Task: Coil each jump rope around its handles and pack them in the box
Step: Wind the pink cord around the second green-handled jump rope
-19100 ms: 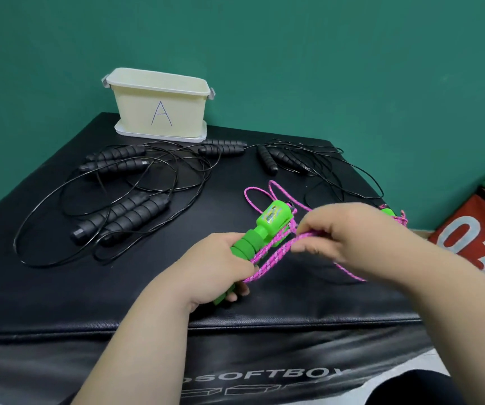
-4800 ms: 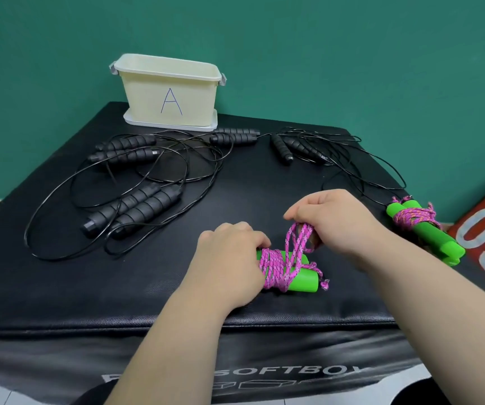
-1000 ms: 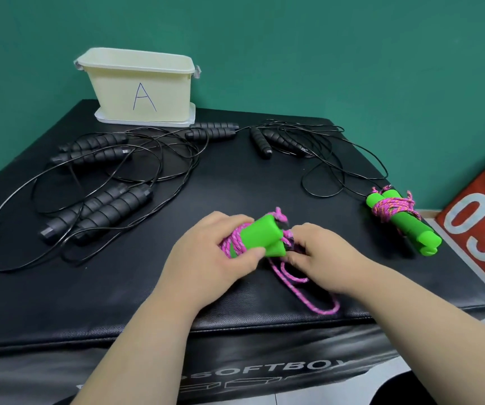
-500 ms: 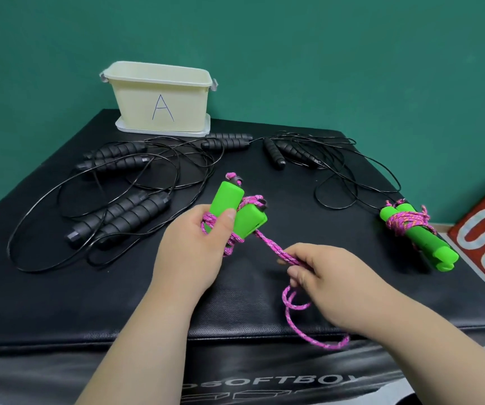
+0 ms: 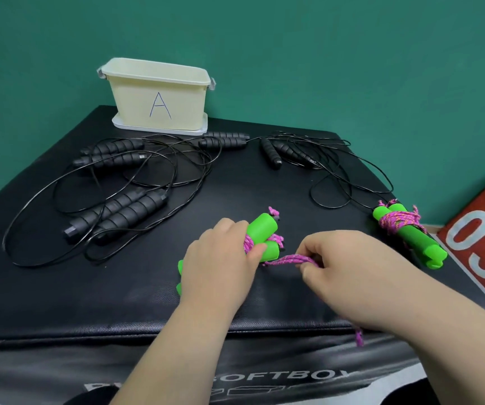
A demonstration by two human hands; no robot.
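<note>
My left hand (image 5: 221,267) grips a pair of green handles (image 5: 263,232) with pink rope partly wound round them, low over the black mat (image 5: 60,296). My right hand (image 5: 349,267) pinches the loose pink rope (image 5: 289,260) just right of the handles; its tail hangs over the mat's front edge. A second green-handled rope (image 5: 404,233), fully coiled, lies at the right. The cream box marked A (image 5: 156,96) stands at the back left, its inside hidden.
Several black jump ropes with foam handles (image 5: 118,211) lie loose and tangled across the mat's left and back, their thin cords (image 5: 349,182) looping toward the right. A red panel with white numbers (image 5: 483,244) stands beyond the right edge. A green wall rises behind.
Both hands have come down toward the mat. The green handles have dropped from a raised, upright tilt, and my right hand has drawn closer to them, shortening the loose pink rope.
</note>
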